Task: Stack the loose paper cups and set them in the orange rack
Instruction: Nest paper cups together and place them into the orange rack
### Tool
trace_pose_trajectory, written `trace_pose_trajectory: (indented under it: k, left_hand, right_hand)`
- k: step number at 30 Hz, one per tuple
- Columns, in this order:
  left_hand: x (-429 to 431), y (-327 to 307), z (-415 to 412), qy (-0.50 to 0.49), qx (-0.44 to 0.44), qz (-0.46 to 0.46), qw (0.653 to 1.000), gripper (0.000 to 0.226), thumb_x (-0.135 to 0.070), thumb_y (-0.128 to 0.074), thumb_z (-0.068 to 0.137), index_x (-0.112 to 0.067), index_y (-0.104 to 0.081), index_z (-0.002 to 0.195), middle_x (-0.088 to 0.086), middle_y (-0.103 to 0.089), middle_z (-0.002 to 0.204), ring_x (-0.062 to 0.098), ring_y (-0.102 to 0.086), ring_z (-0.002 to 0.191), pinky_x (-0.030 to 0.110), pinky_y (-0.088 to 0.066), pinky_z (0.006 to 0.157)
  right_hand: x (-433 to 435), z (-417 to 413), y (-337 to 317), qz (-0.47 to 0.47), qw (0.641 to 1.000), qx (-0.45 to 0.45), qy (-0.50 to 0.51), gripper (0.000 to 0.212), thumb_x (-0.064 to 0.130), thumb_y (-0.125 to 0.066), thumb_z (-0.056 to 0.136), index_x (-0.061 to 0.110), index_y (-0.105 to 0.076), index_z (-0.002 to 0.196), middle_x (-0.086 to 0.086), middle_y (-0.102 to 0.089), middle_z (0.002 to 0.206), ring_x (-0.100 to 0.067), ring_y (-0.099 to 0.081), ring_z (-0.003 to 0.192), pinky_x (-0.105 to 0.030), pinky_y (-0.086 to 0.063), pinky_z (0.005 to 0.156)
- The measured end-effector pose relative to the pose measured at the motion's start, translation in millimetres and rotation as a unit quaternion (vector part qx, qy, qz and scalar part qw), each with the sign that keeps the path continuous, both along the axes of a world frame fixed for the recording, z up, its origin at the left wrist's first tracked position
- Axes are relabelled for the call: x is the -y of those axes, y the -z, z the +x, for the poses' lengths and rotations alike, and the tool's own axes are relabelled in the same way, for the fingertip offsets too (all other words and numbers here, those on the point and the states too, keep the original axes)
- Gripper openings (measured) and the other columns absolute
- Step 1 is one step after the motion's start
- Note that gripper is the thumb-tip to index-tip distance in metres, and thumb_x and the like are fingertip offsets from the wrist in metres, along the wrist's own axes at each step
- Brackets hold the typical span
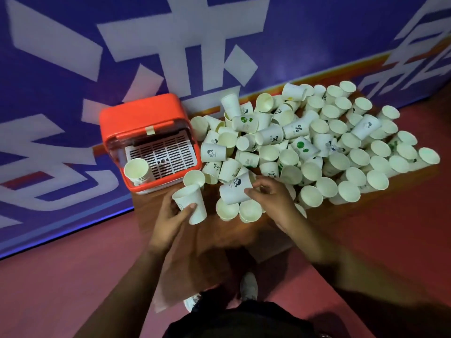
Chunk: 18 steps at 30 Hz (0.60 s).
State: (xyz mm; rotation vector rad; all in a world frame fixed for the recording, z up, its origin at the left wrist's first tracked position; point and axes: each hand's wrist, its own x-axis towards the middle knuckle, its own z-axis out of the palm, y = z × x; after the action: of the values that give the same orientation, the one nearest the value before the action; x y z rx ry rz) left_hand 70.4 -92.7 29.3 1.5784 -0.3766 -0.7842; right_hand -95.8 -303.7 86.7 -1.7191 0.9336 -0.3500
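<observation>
A big heap of loose white paper cups (317,142) covers the brown table, some upright, some on their sides. My left hand (173,215) grips one white cup (191,203) tilted in front of the orange rack (136,118). My right hand (271,198) curls its fingers round a printed cup lying on its side (234,190) at the near edge of the heap. Inside the rack, a short stack of nested cups (136,170) stands at the front left corner on the white slotted tray (163,152).
The brown table (219,240) ends just ahead of my body, with red floor (61,276) on both sides. A blue banner with large white characters (170,45) rises behind the table. My shoes (249,286) show below the table edge.
</observation>
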Motion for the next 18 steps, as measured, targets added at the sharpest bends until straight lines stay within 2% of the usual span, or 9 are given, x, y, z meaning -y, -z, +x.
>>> trace_pose_trajectory:
  k: [2,3,6,9,11,13,15,18]
  left_hand:
    - [-14.9,-11.1,27.7,-0.029,0.010,-0.010,0.999,0.058,-0.025,-0.079,0.084,-0.024,-0.052,0.135,-0.001,-0.064,0.132,0.017,-0.061,0.121,0.039,-0.051,0.098]
    - [-23.5,-15.2,41.4,-0.047,0.009,-0.010,0.999,0.056,-0.025,-0.079,0.084,-0.025,-0.052,0.133,0.000,-0.063,0.131,0.017,-0.062,0.120,0.038,-0.053,0.097]
    - [-52.6,-23.5,79.0,-0.096,0.001,-0.013,0.995,0.059,-0.027,-0.080,0.082,-0.023,-0.050,0.133,0.000,-0.063,0.126,0.020,-0.061,0.121,0.036,-0.055,0.094]
    - [-81.2,-25.6,111.5,-0.123,0.016,-0.002,0.992,0.062,-0.041,-0.082,0.070,-0.030,-0.054,0.124,0.004,-0.062,0.127,0.024,-0.060,0.120,0.048,-0.052,0.100]
    - [-97.2,-24.4,128.3,-0.141,0.023,0.004,0.990,0.059,-0.042,-0.082,0.069,-0.033,-0.054,0.119,0.006,-0.061,0.127,0.026,-0.059,0.120,0.054,-0.050,0.102]
    - [-108.9,-19.9,141.0,-0.161,0.025,0.006,0.987,0.064,-0.040,-0.083,0.069,-0.029,-0.051,0.123,0.005,-0.059,0.127,0.024,-0.059,0.120,0.056,-0.049,0.103]
    - [-115.5,-17.2,149.6,-0.180,0.028,0.010,0.983,0.069,-0.038,-0.083,0.068,-0.025,-0.049,0.126,0.003,-0.058,0.127,0.021,-0.058,0.118,0.055,-0.048,0.103]
    - [-120.1,-10.9,160.2,-0.211,0.023,0.011,0.977,0.073,-0.039,-0.083,0.066,-0.024,-0.048,0.127,0.002,-0.058,0.128,0.018,-0.058,0.116,0.054,-0.048,0.104]
  right_hand:
    - [-8.9,32.2,-1.9,0.080,0.997,0.005,0.005,0.014,0.027,-0.079,0.075,0.018,-0.070,0.080,0.001,-0.069,0.085,-0.015,-0.064,0.086,-0.041,-0.052,0.081]
    - [-16.1,47.2,-1.9,0.087,0.996,0.003,-0.007,0.016,0.031,-0.078,0.074,0.019,-0.071,0.083,0.002,-0.070,0.089,-0.016,-0.065,0.089,-0.041,-0.052,0.082]
    - [-42.4,89.4,-0.4,0.090,0.995,-0.004,-0.037,0.029,0.033,-0.080,0.076,0.030,-0.065,0.102,0.008,-0.065,0.111,-0.008,-0.061,0.103,-0.033,-0.054,0.087]
    - [-62.3,136.0,2.9,0.053,0.996,-0.004,-0.070,0.054,0.032,-0.081,0.077,0.027,-0.052,0.122,0.012,-0.057,0.118,-0.006,-0.058,0.104,-0.019,-0.054,0.074]
    - [-72.8,169.1,12.2,0.018,0.996,-0.013,-0.085,0.074,0.040,-0.084,0.070,0.028,-0.046,0.132,0.009,-0.055,0.128,-0.012,-0.058,0.110,-0.030,-0.055,0.085]
    - [-85.1,198.9,15.4,-0.019,0.995,-0.021,-0.100,0.085,0.041,-0.085,0.067,0.026,-0.042,0.138,0.005,-0.050,0.136,-0.016,-0.053,0.119,-0.039,-0.048,0.100]
    - [-96.0,225.3,17.3,-0.065,0.991,-0.005,-0.119,0.087,0.034,-0.087,0.068,0.017,-0.042,0.141,0.000,-0.047,0.138,-0.017,-0.048,0.124,-0.033,-0.040,0.106]
    - [-104.7,257.9,23.8,-0.150,0.977,0.009,-0.154,0.087,0.026,-0.089,0.067,0.008,-0.044,0.140,-0.007,-0.047,0.139,-0.017,-0.043,0.128,-0.013,-0.027,0.103]
